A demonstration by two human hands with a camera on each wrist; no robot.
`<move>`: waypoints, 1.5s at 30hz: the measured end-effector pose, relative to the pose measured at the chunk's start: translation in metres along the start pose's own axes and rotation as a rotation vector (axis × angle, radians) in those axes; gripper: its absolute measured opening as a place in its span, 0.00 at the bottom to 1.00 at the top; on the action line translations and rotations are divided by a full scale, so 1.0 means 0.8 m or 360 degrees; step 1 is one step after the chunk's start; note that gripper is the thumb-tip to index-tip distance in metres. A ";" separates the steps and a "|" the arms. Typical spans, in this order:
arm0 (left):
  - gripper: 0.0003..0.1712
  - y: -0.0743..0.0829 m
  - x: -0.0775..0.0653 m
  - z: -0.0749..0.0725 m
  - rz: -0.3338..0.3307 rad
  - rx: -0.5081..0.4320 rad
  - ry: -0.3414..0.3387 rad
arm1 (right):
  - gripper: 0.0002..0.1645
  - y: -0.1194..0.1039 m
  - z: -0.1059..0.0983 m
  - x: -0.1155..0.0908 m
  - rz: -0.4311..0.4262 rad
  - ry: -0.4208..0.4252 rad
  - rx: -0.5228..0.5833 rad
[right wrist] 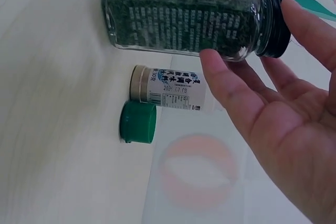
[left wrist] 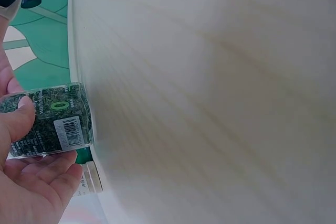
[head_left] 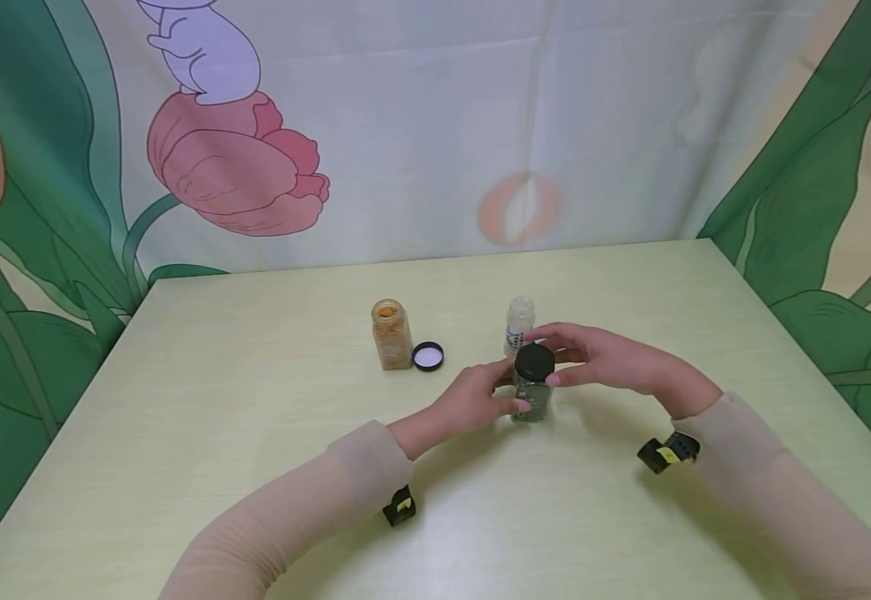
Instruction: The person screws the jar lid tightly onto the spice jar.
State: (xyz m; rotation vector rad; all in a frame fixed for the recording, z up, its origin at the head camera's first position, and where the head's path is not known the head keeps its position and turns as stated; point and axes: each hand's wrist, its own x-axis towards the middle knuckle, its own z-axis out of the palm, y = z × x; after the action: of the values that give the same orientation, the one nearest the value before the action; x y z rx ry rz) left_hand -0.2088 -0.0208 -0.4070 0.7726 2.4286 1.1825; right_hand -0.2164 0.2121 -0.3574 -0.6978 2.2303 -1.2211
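A square clear jar of dried green herbs (head_left: pixel 531 402) with a black lid (head_left: pixel 535 362) is between both hands. My left hand (head_left: pixel 473 398) grips its body, thumb on the near side and fingers behind; the left wrist view shows its barcode label (left wrist: pixel 69 132). My right hand (head_left: pixel 600 358) is around the lid from the right. In the right wrist view the thumb touches the lid (right wrist: pixel 275 24), and the other fingers reach past the far side. Behind the jar stands a small clear seasoning bottle (head_left: pixel 519 321) without a cap, a green cap (right wrist: pixel 138 122) beside it.
Left of the hands stands an open jar of orange seasoning (head_left: pixel 392 342). A black lid (head_left: pixel 427 357) lies upside down beside it. All rest on a pale table (head_left: pixel 255 400), with a printed curtain (head_left: pixel 420 125) hanging behind its far edge.
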 end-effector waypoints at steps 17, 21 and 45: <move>0.32 0.001 -0.001 0.000 -0.0018 -0.0001 0.0003 | 0.29 0.000 0.012 0.000 -0.0049 0.0147 -0.0003; 0.33 0.001 -0.001 0.001 -0.0017 -0.0008 0.0004 | 0.28 0.001 0.016 0.000 -0.0010 0.0190 -0.0024; 0.33 0.001 -0.001 0.000 -0.0014 0.0002 0.0000 | 0.32 -0.001 0.001 0.001 0.0013 0.0012 -0.0030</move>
State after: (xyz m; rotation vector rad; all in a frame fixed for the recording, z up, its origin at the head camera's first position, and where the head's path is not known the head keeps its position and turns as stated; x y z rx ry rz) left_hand -0.2081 -0.0208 -0.4064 0.7614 2.4303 1.1778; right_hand -0.2164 0.2106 -0.3573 -0.6913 2.2515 -1.2023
